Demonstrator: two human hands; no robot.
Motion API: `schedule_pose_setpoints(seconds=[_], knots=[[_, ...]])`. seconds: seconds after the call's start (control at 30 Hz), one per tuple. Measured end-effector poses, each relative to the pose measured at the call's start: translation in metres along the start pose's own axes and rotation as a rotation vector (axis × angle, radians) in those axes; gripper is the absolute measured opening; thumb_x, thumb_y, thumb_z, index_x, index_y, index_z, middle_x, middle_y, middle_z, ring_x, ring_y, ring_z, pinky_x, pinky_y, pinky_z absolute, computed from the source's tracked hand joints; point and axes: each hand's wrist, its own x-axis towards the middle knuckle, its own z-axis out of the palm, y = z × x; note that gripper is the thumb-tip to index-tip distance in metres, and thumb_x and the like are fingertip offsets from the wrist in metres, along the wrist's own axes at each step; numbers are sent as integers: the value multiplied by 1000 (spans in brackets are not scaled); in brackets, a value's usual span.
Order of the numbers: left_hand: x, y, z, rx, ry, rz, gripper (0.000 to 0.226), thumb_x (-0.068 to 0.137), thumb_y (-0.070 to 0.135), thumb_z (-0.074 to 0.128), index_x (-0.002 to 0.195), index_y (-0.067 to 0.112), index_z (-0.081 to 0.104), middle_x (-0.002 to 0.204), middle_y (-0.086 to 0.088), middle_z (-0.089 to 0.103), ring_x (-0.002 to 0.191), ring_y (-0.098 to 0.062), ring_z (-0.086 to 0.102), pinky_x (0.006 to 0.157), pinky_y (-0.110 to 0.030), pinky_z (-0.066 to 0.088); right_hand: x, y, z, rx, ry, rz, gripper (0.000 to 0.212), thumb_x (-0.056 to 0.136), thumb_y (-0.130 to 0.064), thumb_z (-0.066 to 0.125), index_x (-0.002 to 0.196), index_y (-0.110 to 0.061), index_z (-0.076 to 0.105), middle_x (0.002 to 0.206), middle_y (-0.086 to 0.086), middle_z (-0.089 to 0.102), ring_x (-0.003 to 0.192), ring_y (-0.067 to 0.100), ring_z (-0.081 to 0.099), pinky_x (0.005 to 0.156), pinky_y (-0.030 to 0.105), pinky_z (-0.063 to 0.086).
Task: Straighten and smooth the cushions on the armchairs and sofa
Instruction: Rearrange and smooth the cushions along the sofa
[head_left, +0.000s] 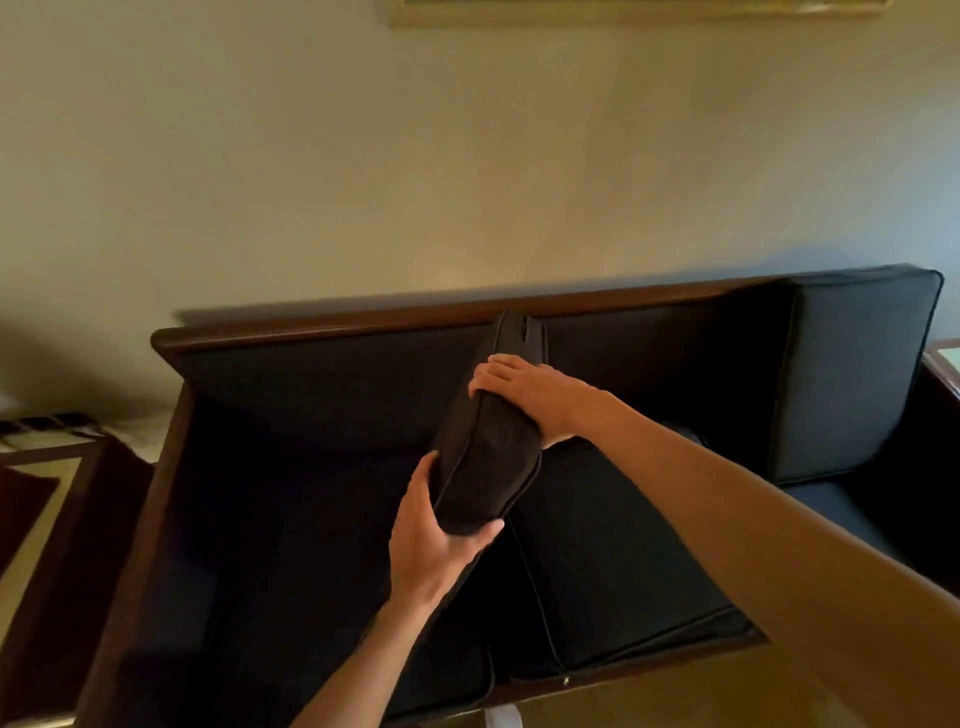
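Dim warm light, soft blur, wide-angle distortion

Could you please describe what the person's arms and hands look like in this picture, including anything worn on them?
Both forearms are bare as far as the picture shows, with no sleeves in view. The left hand and the right hand wear no gloves. No watch, bracelet or ring shows on either wrist or on the fingers in view. The picture is too soft to tell finer details such as the nails.

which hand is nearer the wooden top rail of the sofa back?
Right. The right hand grips the upturned cushion high up, just below the wooden top rail. The left hand grips the cushion's near, lower end, farther from the rail.
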Motion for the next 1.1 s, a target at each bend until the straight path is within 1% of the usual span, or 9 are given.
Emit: schedule_pose_setpoints(seconds=[0.13, 0.27, 0.37, 0.47, 0.57, 0.7, 0.8, 1.0, 1.1], knots=[[-10, -29, 14, 95, 72, -111, 127, 39, 52, 92, 145, 30, 24, 138, 2, 47, 120, -19, 54, 98, -45, 51, 12, -8, 5, -65, -18, -1, 98, 65, -43, 83, 143, -38, 24, 147, -1, 26, 141, 29, 15, 94, 70, 41], [4, -27, 0, 97, 65, -179, 113, 38, 40, 88, 134, 33, 29, 117, 3, 57, 101, -23, 62, 84, -47, 56, 17, -20, 4, 6, 32, 0, 87, 64, -49, 83, 137, -33, 37, 142, -1, 34, 138, 29, 20, 99, 73, 34], [20, -14, -31, 165, 31, -131, 106, 43, 37, 88, 134, 34, 32, 116, 5, 60, 105, -22, 62, 89, -43, 54, 16, -17, 0, 176, 108, 5, 80, 62, -43, 85, 129, -26, 46, 138, -2, 42, 138, 24, 29, 102, 73, 28], [40, 3, -66, 277, -33, -49, 108, 47, 35, 91, 138, 33, 34, 122, 4, 62, 113, -23, 61, 95, -41, 51, 13, -12, -15, 376, 141, 88, 64, 53, -28, 86, 107, -21, 52, 110, 0, 57, 105, 26, 56, 89, 58, 49], [58, 23, -86, 357, -108, 19, 108, 47, 40, 88, 140, 33, 34, 120, 2, 65, 111, -26, 62, 95, -44, 51, 2, 2, -29, 478, 108, 234, 58, 42, -21, 82, 91, -20, 50, 90, 1, 60, 79, 23, 59, 71, 54, 53], [69, 30, -70, 405, -309, 13, 113, 46, 43, 86, 144, 34, 31, 130, 0, 59, 118, -29, 58, 99, -45, 49, -24, 21, -9, 537, -53, 330, 73, 45, -25, 85, 109, -23, 50, 107, 1, 59, 96, 23, 57, 85, 52, 51], [67, 29, -38, 403, -405, 38, 111, 49, 41, 85, 146, 34, 31, 137, 1, 53, 125, -27, 52, 105, -45, 44, -51, 32, 18, 496, -144, 387, 97, 51, -27, 88, 132, -28, 34, 123, 1, 52, 111, 23, 52, 95, 47, 48], [79, 41, 7, 408, -421, 125, 110, 52, 38, 87, 147, 29, 31, 138, 2, 50, 125, -23, 50, 108, -43, 37, -87, 54, 36, 566, -6, 440, 117, 57, -23, 86, 149, -33, 14, 136, 2, 42, 123, 23, 44, 99, 36, 42], [86, 38, 16, 427, -433, 123, 114, 50, 37, 87, 147, 30, 27, 137, 2, 48, 124, -24, 50, 108, -46, 38, -82, 51, 36, 551, 13, 431, 126, 60, -15, 84, 154, -29, 1, 153, 6, 24, 136, 30, 34, 105, 43, 41]])
